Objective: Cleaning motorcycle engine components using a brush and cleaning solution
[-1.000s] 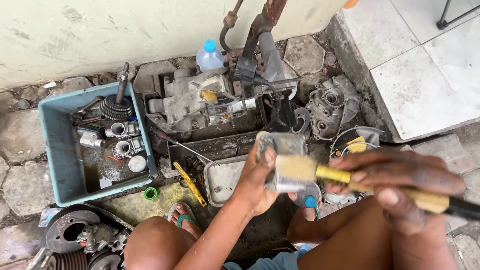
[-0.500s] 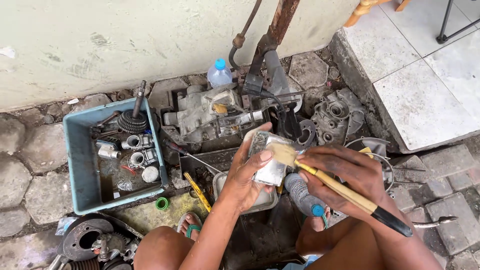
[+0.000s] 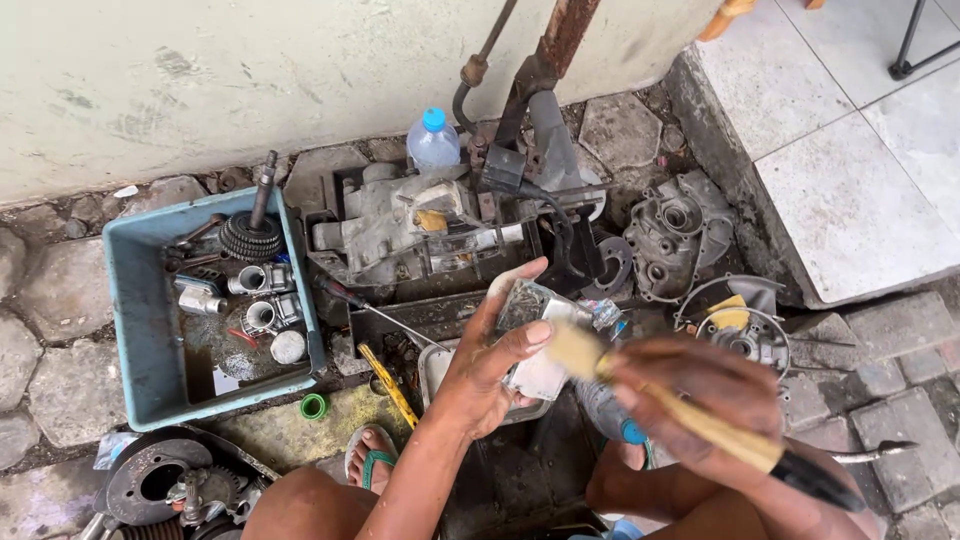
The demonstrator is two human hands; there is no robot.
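My left hand (image 3: 492, 352) grips a small square metal part (image 3: 532, 340), grey and greasy, held over a metal tray (image 3: 434, 368). My right hand (image 3: 700, 392), blurred by motion, holds a paintbrush (image 3: 690, 410) with a yellow wooden handle and a black end; its bristles touch the part. A plastic bottle with a blue cap (image 3: 606, 410) lies under my right hand, partly hidden.
A blue plastic tub (image 3: 130, 330) at the left holds gears and small metal parts. Engine casings (image 3: 400, 225) and a cover (image 3: 670, 235) lie by the wall with a water bottle (image 3: 433, 140). A yellow-handled tool (image 3: 388, 384) and my sandalled foot (image 3: 372, 460) are below. Tiled step at right.
The camera has shifted a little. My right hand has swung the brush across the part, which my left hand keeps holding in about the same place.
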